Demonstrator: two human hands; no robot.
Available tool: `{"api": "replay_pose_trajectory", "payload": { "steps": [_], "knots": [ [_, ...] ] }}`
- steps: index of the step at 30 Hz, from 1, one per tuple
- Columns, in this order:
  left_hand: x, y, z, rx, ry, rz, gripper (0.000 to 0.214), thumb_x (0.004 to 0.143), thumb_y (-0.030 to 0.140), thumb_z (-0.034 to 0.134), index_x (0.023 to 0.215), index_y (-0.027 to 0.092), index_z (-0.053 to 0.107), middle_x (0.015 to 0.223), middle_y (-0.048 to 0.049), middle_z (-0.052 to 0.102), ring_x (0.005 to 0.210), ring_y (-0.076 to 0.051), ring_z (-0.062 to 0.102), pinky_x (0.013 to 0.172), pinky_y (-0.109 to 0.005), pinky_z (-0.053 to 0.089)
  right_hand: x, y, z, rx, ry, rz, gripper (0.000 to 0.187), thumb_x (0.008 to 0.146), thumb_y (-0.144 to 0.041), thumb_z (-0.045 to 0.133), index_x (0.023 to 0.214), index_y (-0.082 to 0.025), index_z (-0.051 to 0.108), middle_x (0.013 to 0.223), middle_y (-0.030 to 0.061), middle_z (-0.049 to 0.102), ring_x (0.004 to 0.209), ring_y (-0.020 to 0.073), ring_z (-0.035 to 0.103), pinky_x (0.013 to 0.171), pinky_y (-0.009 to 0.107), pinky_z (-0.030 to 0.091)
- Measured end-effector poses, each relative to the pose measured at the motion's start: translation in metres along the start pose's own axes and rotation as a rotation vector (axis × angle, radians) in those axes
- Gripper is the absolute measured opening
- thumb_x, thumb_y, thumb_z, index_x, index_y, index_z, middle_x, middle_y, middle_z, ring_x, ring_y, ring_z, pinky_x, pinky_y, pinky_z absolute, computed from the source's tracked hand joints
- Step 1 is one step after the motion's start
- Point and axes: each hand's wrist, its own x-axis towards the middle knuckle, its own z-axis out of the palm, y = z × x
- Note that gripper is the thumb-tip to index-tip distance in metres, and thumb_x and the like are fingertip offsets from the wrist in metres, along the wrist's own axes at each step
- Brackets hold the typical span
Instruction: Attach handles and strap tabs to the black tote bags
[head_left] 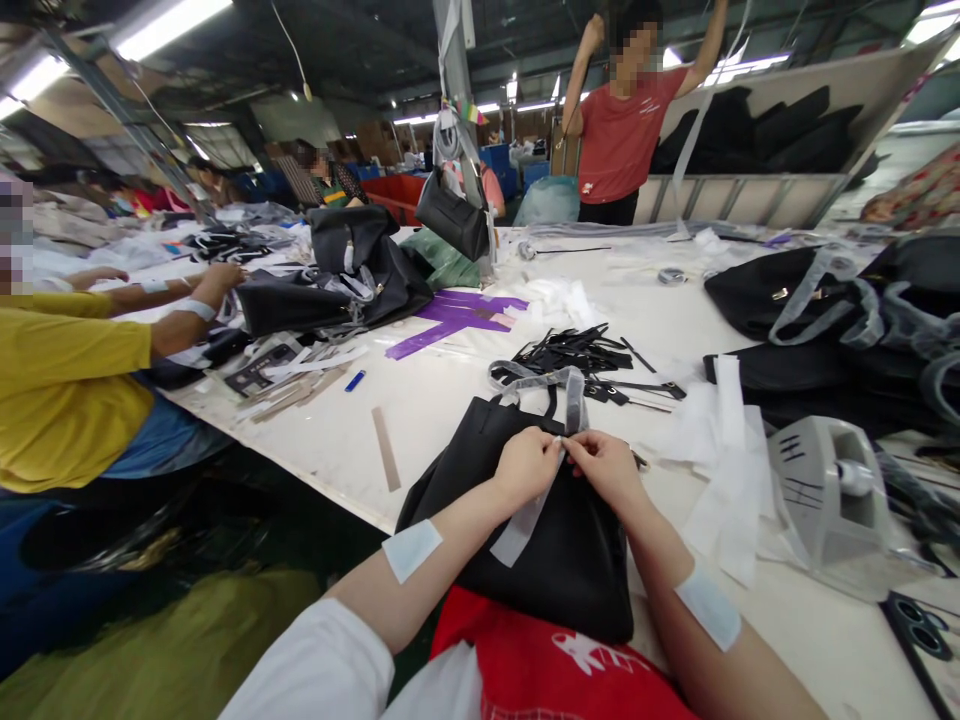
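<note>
A black handbag (555, 570) lies on the table edge in front of me, its handles wrapped in clear plastic film (576, 395) and pointing away. My left hand (531, 465) is closed near the bag's upper edge, thumb and finger pinching a translucent white strip (521, 530). The strip hangs down across the bag's front. My right hand (604, 465) meets it from the other side, with thumb and forefinger pinched at the strip's upper end. What lies right between the fingertips is small and partly hidden.
Black straps (570, 352) lie in a heap beyond the bag. At right are white sheets (724, 470), a tape dispenser (825, 500), a phone (919, 625) and more black bags (780, 290). A co-worker in yellow (67, 380) handles bags at left; another in red (626, 130) stands across the table.
</note>
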Motion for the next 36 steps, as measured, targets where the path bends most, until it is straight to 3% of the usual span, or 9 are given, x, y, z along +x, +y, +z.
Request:
{"api": "replay_pose_trajectory", "payload": {
  "steps": [5,11,19,22,25,28,31,36],
  "knots": [
    [-0.007,0.01,0.001,0.315,0.047,0.075,0.034,0.096,0.025,0.031,0.092,0.015,0.063,0.094,-0.0093,0.064,0.088,-0.019,0.062,0.081,-0.031,0.047,-0.001,0.003,0.007,0.096,0.005,0.036,0.032,0.078,-0.048,0.059,0.075,-0.016,0.066,0.063,0.005,0.069,0.047,0.0162,0.062,0.044,0.024,0.044],
    [-0.008,0.018,0.009,0.429,-0.049,0.037,0.022,0.092,0.018,0.038,0.104,0.012,0.056,0.091,-0.0102,0.065,0.084,-0.022,0.066,0.071,-0.032,0.05,-0.001,0.005,0.009,0.175,-0.006,0.054,0.037,0.076,-0.053,0.062,0.073,-0.016,0.066,0.063,0.0058,0.068,0.048,0.016,0.062,0.04,0.022,0.043],
    [-0.019,0.019,0.012,0.483,-0.077,0.239,0.027,0.089,0.017,0.036,0.108,0.01,0.054,0.099,-0.0141,0.062,0.088,-0.024,0.063,0.073,-0.034,0.049,-0.001,0.004,-0.002,0.111,-0.024,0.042,0.026,0.076,-0.042,0.061,0.071,-0.017,0.067,0.055,0.001,0.064,0.042,0.0136,0.057,0.044,0.024,0.044],
    [-0.017,0.014,0.011,0.208,-0.055,0.16,0.031,0.093,0.023,0.03,0.103,0.011,0.057,0.098,-0.0148,0.063,0.087,-0.024,0.062,0.076,-0.035,0.046,-0.002,0.0,-0.007,0.062,-0.064,0.008,0.022,0.078,-0.036,0.057,0.074,-0.017,0.066,0.057,-0.0003,0.063,0.043,0.0125,0.056,0.046,0.024,0.044],
    [-0.009,0.008,0.008,-0.181,-0.032,0.01,0.041,0.095,0.033,0.025,0.081,0.016,0.059,0.079,-0.0111,0.063,0.072,-0.02,0.059,0.068,-0.032,0.043,-0.004,-0.008,-0.011,-0.061,-0.092,-0.08,0.022,0.084,-0.032,0.051,0.075,-0.018,0.066,0.06,0.0005,0.065,0.046,0.013,0.057,0.05,0.025,0.044],
    [-0.003,0.001,0.006,-0.284,-0.061,0.03,0.04,0.093,0.038,0.03,0.066,0.019,0.053,0.062,-0.0052,0.057,0.058,-0.016,0.052,0.057,-0.029,0.039,-0.008,-0.013,-0.012,-0.144,-0.037,-0.138,0.021,0.084,-0.029,0.052,0.072,-0.019,0.066,0.062,0.0016,0.066,0.049,0.0139,0.057,0.052,0.025,0.043],
    [0.002,-0.008,0.01,-0.369,-0.096,0.077,0.038,0.089,0.044,0.036,0.066,0.019,0.053,0.055,-0.0001,0.049,0.052,-0.014,0.045,0.052,-0.027,0.035,-0.007,-0.012,-0.009,-0.163,0.024,-0.122,0.015,0.079,-0.025,0.057,0.069,-0.019,0.067,0.06,0.0008,0.066,0.051,0.0135,0.057,0.051,0.024,0.042],
    [0.012,-0.031,0.029,-0.674,-0.189,-0.027,0.052,0.077,0.066,0.046,0.077,0.016,0.059,0.05,0.0061,0.037,0.047,-0.01,0.03,0.046,-0.023,0.023,0.002,-0.006,0.001,-0.128,0.023,-0.015,0.016,0.078,-0.024,0.057,0.067,-0.017,0.067,0.057,0.0001,0.066,0.043,0.0126,0.057,0.043,0.021,0.04]
  ]
}}
